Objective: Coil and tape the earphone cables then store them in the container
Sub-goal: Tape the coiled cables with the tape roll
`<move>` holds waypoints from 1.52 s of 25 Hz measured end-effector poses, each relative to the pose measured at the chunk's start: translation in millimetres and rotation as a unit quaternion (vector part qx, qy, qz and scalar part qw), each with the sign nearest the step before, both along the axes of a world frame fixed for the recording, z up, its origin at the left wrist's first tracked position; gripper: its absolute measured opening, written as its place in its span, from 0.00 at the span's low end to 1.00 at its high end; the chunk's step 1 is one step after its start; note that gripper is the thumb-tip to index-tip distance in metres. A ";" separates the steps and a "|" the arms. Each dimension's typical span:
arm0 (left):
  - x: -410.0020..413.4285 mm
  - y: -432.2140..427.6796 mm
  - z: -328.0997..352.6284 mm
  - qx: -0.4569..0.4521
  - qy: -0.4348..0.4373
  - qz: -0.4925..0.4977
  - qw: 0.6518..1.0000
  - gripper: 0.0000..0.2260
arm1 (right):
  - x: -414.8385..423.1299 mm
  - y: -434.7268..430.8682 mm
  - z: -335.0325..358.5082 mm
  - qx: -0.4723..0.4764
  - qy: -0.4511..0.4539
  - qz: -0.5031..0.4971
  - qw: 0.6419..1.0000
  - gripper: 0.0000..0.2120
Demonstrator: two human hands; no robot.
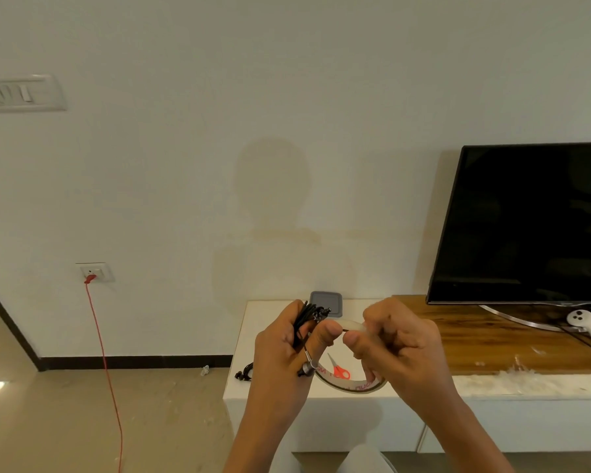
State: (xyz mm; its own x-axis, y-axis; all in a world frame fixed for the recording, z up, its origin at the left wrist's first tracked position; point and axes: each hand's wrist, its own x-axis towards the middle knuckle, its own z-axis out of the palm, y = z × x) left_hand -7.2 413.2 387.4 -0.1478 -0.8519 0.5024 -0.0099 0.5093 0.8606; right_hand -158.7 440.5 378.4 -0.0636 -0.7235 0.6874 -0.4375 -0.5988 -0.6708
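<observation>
**Tape strip meets the coiled cable**

The left hand (280, 346) grips a bundle of coiled black earphone cable (304, 319), fingers curled round it. The bundle's long axis runs roughly upright, with a metal plug hanging out below the thumb. Just right of the bundle, the right hand (400, 343) pinches a short strip of clear tape (354, 325). The strip lies sideways, crosswise to the bundle, and its near end reaches the left thumb. The likely next move is to wrap it round the bundle's middle, and the right hand is the one placed to do it.

Below the bundle is the tape roll (352, 386); whether it hangs or rests is unclear. Red scissors (341, 372) show through its ring. Lower left of the bundle, more earphones (244, 374) lie on the white table (270, 308). Just behind the bundle sits the grey container (325, 303). Far right stands a television (526, 223).
</observation>
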 end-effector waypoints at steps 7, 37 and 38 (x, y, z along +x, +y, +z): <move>-0.3 -2.4 -2.9 0.003 -0.001 -0.002 1.000 0.19 | -1.2 0.7 3.1 -0.019 0.008 0.036 0.999 0.06; 0.0 3.2 3.7 0.029 0.009 -0.008 0.999 0.13 | 2.6 0.7 3.1 -0.010 0.000 0.037 0.999 0.14; 0.2 3.1 4.2 0.027 0.004 -0.006 1.000 0.13 | 3.0 1.8 3.9 -0.006 -0.009 0.039 0.999 0.14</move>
State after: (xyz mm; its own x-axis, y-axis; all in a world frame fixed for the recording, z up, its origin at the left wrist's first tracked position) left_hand -7.0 416.4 391.5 -0.1538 -0.8758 0.4576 0.0027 0.4627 0.8865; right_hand -155.8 442.3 382.3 -0.0200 -0.7192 0.6945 -0.3760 -0.6383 -0.6717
